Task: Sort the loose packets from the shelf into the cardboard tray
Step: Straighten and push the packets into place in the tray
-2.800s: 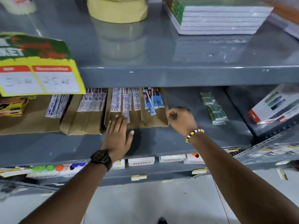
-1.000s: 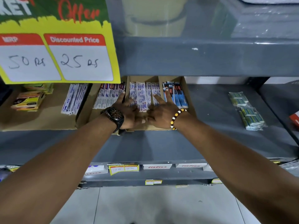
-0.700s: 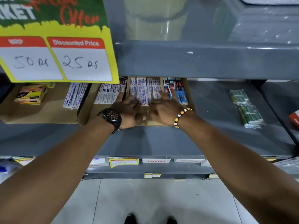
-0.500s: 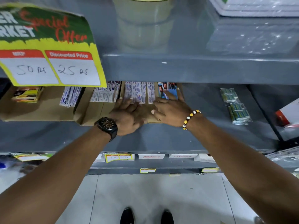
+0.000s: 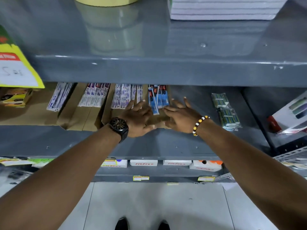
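Note:
A brown cardboard tray (image 5: 106,112) with narrow compartments lies on the grey middle shelf (image 5: 149,143). White-and-purple packets (image 5: 122,97) fill one compartment, and blue-and-red packets (image 5: 158,97) fill the rightmost one. My left hand (image 5: 138,117), with a black watch, rests flat on the tray's front with fingers spread near the white packets. My right hand (image 5: 180,116), with a bead bracelet, lies open at the tray's right front corner, fingertips touching the blue packets. Neither hand holds anything.
Green packets in clear wrap (image 5: 226,112) lie loose on the shelf to the right. More packets (image 5: 94,97) and a second cardboard tray (image 5: 25,113) sit to the left. A yellow price sign (image 5: 16,70) hangs at left. The upper shelf's edge (image 5: 166,72) overhangs the tray.
Both hands have slid right along the tray front and spread open. The view has shifted, so the price sign sits farther left.

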The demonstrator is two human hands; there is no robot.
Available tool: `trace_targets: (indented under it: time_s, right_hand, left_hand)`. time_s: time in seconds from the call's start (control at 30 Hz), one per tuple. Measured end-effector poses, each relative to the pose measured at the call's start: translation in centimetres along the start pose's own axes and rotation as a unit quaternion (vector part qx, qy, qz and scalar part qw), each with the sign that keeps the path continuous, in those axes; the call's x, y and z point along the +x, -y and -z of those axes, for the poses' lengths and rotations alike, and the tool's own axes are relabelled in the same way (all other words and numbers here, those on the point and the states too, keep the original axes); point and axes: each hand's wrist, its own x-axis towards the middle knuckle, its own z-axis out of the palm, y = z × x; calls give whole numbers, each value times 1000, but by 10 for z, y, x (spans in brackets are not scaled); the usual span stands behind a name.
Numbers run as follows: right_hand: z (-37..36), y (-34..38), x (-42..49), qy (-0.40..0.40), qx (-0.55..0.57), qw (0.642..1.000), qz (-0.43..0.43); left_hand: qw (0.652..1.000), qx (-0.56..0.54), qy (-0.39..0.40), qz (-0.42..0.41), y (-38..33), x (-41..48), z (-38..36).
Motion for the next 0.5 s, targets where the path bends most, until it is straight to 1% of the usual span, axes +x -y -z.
trace_targets:
  time_s: [0.17, 0.4, 0.5]
  right_hand:
    - [-6, -7, 13, 21, 15, 999, 22]
    - [-7, -9, 27, 52, -42, 996, 51]
    - [-9, -9, 33, 64, -61, 995, 54]
  left_hand:
    - [999, 11, 33, -14, -10, 23, 9]
    - [1000, 3, 2, -29, -19, 36, 4]
    - [1000, 5, 7, -24, -15, 42, 1]
